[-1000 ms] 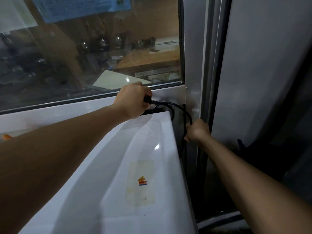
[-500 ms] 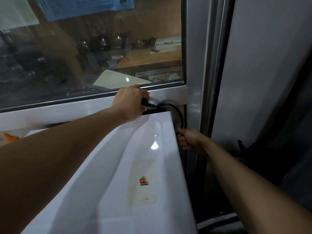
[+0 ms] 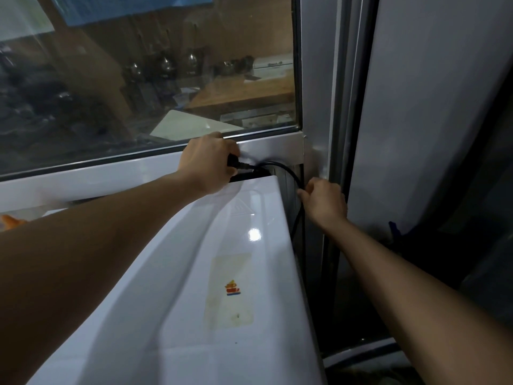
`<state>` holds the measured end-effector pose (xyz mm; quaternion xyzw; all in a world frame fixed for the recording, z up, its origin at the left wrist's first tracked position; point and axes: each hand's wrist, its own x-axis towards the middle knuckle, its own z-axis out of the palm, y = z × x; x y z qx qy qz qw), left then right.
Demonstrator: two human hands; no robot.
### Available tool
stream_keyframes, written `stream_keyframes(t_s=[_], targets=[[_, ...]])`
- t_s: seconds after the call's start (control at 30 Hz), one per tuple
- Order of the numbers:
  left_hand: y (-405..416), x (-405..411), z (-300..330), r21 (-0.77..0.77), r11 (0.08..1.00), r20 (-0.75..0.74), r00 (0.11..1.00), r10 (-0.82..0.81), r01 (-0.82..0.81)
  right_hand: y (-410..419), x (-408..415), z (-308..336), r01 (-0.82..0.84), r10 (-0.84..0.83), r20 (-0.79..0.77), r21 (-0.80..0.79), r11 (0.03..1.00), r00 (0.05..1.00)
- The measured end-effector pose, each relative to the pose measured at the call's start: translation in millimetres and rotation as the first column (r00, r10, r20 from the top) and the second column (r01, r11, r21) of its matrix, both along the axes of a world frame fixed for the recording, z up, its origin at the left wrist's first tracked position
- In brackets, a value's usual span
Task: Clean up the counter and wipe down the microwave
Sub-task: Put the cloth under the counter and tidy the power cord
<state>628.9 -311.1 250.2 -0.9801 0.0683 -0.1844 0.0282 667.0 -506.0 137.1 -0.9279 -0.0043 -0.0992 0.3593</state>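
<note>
Your left-hand fingers [image 3: 231, 151] are curled around a black plug [image 3: 234, 164] at centre frame, just below the window frame [image 3: 272, 144]; grip closed on it. Your left hand [image 3: 208, 165] sits over the rear top edge of the white microwave [image 3: 194, 273]. From the plug a black cord [image 3: 291, 176] arcs right and down past the microwave's right rear corner. Your right-hand fingers are closed around that cord; your right hand [image 3: 323, 202] is right of centre, beside the microwave's side and against the grey metal post [image 3: 316, 79]. The microwave top fills the lower centre of the frame, with a yellowed sticker [image 3: 230, 290] on it. Window glass [image 3: 138, 79] spans the upper left. A grey panel [image 3: 430, 107] fills the upper right. Small orange object [image 3: 9, 222] at left edge, identity unclear
</note>
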Motion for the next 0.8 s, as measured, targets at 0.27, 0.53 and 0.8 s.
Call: stream_keyframes(t_s=[0.27,0.53,0.8], targets=[[2,-1,1,0.025,1.000,0.002,1.000,0.005,-0.005,18,15,4,-0.036,0.134,-0.191,0.445,0.895,0.972],[3,-1,-5,0.002,0.999,0.006,0.999,0.033,-0.033,16,9,-12,-0.001,0.231,-0.310,0.596,0.803,0.922],[-2,-3,-6,-0.023,0.999,-0.002,0.999,0.034,-0.034,-5,6,-10,-0.040,0.272,-0.310,0.590,0.806,0.911]])
